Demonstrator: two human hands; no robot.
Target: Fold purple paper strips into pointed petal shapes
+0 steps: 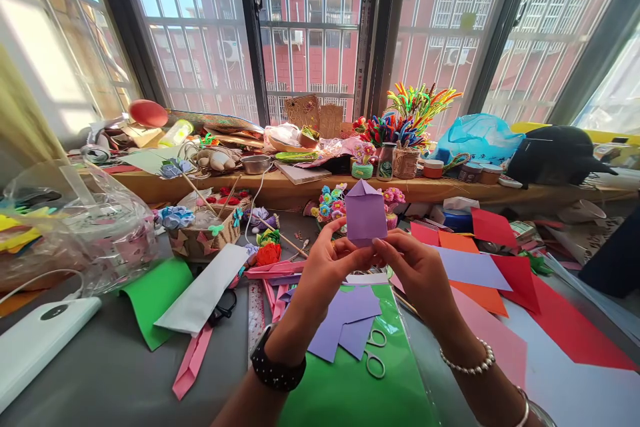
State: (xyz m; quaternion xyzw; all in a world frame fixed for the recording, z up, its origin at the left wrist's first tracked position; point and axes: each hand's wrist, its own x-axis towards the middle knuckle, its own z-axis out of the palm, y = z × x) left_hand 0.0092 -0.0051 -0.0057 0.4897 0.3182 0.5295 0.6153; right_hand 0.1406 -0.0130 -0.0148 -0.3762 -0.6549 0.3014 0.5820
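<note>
A folded piece of purple paper (366,215) with a pointed top is held up in front of me, upright. My left hand (330,263) grips its lower left edge, thumb along the bottom. On the lower right corner, the fingertips of my right hand (413,270) pinch the paper. Below my hands, several flat purple sheets (345,320) overlap on a green mat (370,393). White-handled scissors (375,353) lie there too, their blades hidden under the purple sheets.
Left of my arms lie a white paper strip (207,290), a green sheet (157,300) and a white power bank (47,347). Red sheets (575,320) and orange sheets (480,297) spread to the right. A cluttered windowsill (280,190) runs behind, with a blue bag (480,140).
</note>
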